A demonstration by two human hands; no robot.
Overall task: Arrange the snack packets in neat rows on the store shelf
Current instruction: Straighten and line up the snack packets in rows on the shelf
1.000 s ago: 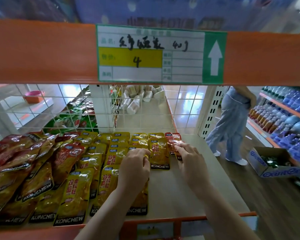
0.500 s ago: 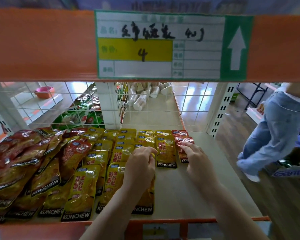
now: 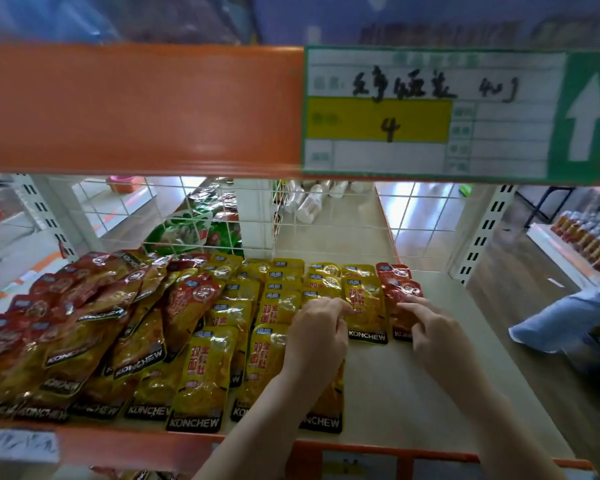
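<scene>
on the beige shelf (image 3: 413,393), the left hand (image 3: 317,336) rests on a yellow konchew packet (image 3: 364,306) with its fingers (image 3: 336,304) loosely curled, the tips touching the packet's left edge, while the right hand (image 3: 430,329) lies with fingers bent on the red packet (image 3: 397,292) just beside it at the row's right end. more yellow packets (image 3: 205,372) fill overlapping rows to the left, and red packets (image 3: 66,323) lie heaped at far left; an orange beam (image 3: 136,109) with a price label (image 3: 430,112) runs overhead.
</scene>
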